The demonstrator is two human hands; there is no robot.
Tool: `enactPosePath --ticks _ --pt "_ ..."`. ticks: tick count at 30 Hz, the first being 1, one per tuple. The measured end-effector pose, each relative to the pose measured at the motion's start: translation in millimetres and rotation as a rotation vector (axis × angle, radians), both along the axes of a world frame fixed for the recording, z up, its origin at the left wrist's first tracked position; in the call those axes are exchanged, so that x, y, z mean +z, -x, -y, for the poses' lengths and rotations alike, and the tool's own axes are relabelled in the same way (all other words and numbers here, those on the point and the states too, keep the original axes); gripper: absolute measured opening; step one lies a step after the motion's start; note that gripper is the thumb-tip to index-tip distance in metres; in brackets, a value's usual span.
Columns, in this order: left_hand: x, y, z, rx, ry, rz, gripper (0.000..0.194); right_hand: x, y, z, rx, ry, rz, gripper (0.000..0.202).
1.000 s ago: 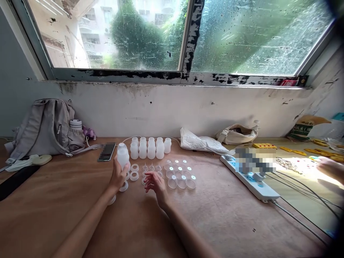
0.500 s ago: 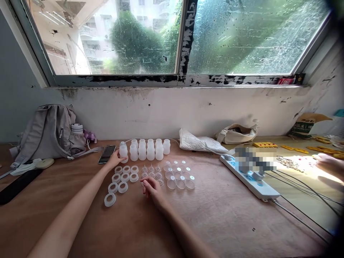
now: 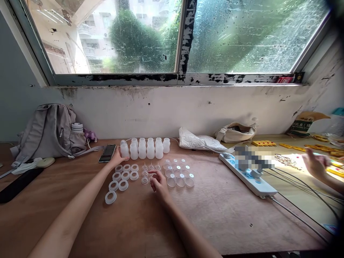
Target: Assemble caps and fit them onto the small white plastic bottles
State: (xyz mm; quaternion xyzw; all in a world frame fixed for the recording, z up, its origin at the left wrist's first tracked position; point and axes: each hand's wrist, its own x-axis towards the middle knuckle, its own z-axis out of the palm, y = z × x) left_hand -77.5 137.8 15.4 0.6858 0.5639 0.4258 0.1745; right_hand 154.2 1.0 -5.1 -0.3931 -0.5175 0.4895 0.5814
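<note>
White bottle [image 3: 124, 149] upright at left end of the bottle row [image 3: 146, 148], far side of tabletop [image 3: 228, 215]; left hand [image 3: 117, 157] against its near side, fingers loosely wrapped around it. Right hand [image 3: 159, 184] resting among small clear nipples [image 3: 150, 170], fingers curled, grasp not discernible. Rings [image 3: 120, 179] to left, clear caps [image 3: 180, 173] to right, phone [image 3: 107, 153] beside bottle, power strip [image 3: 248, 177] farther right.
</note>
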Motion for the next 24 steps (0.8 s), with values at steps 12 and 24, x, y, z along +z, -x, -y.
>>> enactPosePath --ticks 12,24 --pt "28.7 21.5 151.2 -0.169 0.045 -0.519 0.030 -0.8 -10.6 -3.8 -0.297 -0.094 0.448 0.017" --pt "-7.5 24.1 185.2 -0.102 -0.008 -0.543 0.025 1.2 -16.6 -2.5 -0.306 0.237 1.141 0.022"
